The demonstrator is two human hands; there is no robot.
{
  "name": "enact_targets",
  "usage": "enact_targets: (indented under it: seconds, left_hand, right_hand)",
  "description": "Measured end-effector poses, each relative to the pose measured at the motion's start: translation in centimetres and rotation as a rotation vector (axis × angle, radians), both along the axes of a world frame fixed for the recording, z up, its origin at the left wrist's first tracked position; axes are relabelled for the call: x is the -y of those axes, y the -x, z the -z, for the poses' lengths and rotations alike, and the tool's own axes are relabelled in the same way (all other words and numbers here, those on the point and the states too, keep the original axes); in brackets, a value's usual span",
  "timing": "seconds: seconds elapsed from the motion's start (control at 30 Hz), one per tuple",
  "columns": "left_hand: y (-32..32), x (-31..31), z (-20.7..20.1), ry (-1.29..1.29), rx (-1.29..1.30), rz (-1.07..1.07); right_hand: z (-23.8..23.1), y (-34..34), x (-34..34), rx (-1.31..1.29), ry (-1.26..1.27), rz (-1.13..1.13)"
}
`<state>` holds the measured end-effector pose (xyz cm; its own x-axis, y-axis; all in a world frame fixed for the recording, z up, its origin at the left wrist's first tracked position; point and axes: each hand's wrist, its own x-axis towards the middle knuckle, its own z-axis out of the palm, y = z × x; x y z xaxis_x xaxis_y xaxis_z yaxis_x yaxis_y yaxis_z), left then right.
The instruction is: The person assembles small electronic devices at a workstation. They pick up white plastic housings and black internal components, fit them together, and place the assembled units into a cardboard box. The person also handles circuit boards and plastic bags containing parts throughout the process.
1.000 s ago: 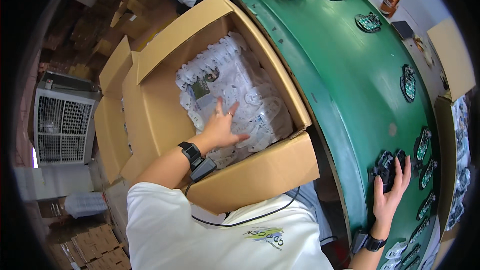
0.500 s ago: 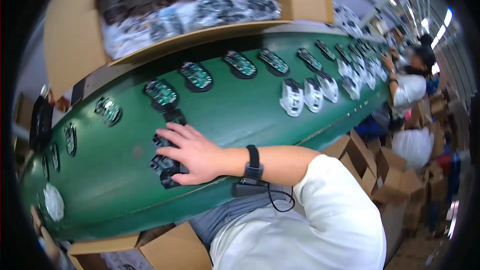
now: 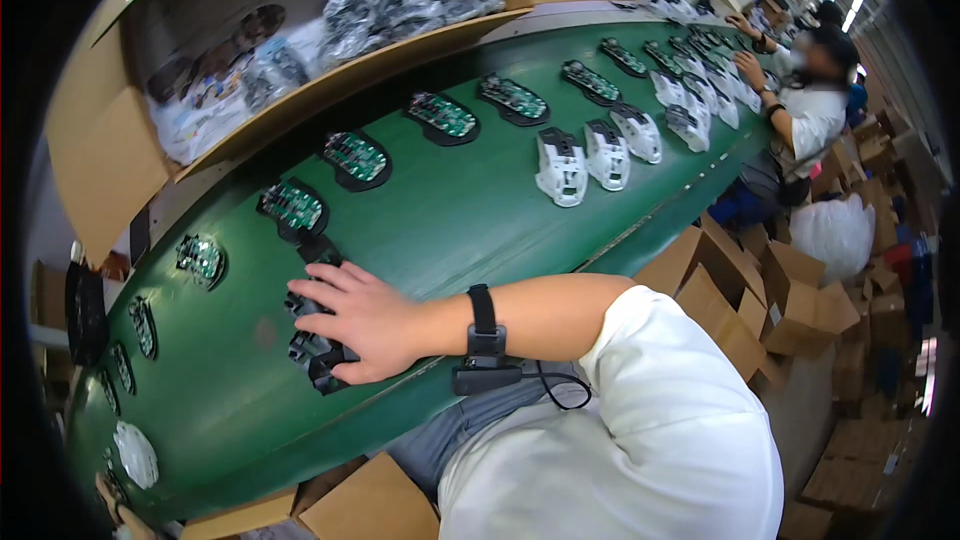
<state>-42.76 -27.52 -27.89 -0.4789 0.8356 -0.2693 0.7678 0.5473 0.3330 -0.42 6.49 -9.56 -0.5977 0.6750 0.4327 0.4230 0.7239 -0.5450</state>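
Note:
My right hand (image 3: 365, 325) reaches in from the right and lies palm down over black plastic parts (image 3: 312, 355) on the green belt (image 3: 440, 220). Its fingers are spread across them, with the thumb on the near side; the palm hides much of the parts, and I cannot make out a grip. Just beyond the fingertips, another black piece (image 3: 312, 248) touches a mouse-shaped black base with a green circuit board (image 3: 293, 206). Similar boards line the belt's far side, among them one (image 3: 357, 160) farther right. My left hand is out of view.
White mouse-like shells (image 3: 562, 168) stand at the right, and a white bagged item (image 3: 135, 455) lies far left. An open carton (image 3: 350, 62) borders the far side. Co-workers' hands show at right (image 3: 748, 68) and lower left (image 3: 108, 496). Cartons (image 3: 700, 265) fill the floor.
The view has turned slightly. My right hand, the black parts and the nearby boards appear a little farther left and lower, with the hand still spread over the parts.

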Motion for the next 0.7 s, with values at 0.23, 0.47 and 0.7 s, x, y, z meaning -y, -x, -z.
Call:
enact_targets:
  seconds: [0.23,0.47,0.7]
  left_hand:
    - [-1.6,5.3,-9.9,-0.684,-0.048,-0.215]
    - [-7.6,-1.6,-30.7,-0.935,-0.667,0.128]
    - [0.7,-20.6,-28.1,-0.636,-0.836,0.406]
  right_hand:
    - [-2.9,-2.5,0.0,0.019,-0.023,-0.061]
    - [-4.2,-3.2,1.1,0.187,0.012,-0.036]
    - [-4.1,-3.5,0.6,0.168,0.023,-0.061]
